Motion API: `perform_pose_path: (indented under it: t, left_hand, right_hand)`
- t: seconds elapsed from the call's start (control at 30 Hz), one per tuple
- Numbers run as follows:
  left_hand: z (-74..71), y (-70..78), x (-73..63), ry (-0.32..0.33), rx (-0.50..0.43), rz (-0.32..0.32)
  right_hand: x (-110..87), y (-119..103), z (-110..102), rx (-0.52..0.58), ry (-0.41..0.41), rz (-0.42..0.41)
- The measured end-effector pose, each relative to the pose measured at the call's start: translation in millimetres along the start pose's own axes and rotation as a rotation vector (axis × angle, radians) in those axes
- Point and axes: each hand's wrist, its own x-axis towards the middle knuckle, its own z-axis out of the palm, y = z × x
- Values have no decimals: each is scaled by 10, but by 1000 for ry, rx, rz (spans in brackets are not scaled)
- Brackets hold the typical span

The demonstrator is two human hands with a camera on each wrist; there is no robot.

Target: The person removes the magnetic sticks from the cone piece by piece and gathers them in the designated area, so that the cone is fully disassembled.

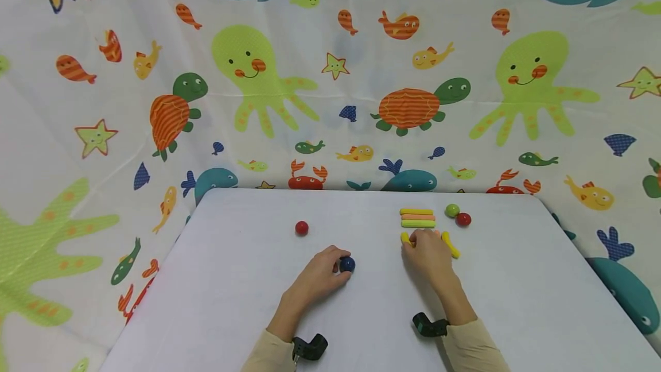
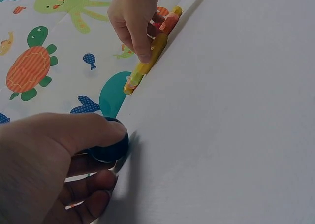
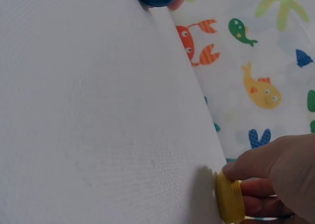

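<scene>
My left hand [image 1: 321, 271] holds a dark blue ball [image 1: 348, 264] between thumb and fingers at the middle of the table. In the left wrist view the thumb lies against the blue ball [image 2: 109, 147]. Farther right, my right hand [image 1: 428, 254] pinches a yellow stick [image 1: 405, 238], partly covered by the fingers. The right wrist view shows the thumb on one side of this yellow stick [image 3: 230, 199] and fingers on the other. Beside that hand lies a second yellow stick [image 1: 450, 244], slanted. A pinkish piece [image 1: 437, 233] is mostly hidden behind the hand.
Beyond the right hand, a yellow stick [image 1: 416, 211], an orange stick [image 1: 418, 217] and a green stick [image 1: 418, 224] lie in parallel. Near them are a green ball [image 1: 452, 210] and a red ball [image 1: 463, 220]. Another red ball [image 1: 302, 228] sits on the white table [image 1: 217, 280], left of center.
</scene>
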Motion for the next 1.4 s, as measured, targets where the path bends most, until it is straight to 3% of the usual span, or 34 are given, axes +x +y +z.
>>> perform_pose_path:
  t: [0.27, 0.97, 1.4]
  left_hand:
    - [-1, -9, -5, 2, -2, 5]
    - [4, -9, -1, 19, -11, 23]
    - [-7, -7, 0, 17, -16, 23]
  right_hand:
    - [-16, 64, -76, -49, 32, 88]
    - [5, 144, -108, -49, 60, 161]
    - [4, 203, -137, -29, 90, 158]
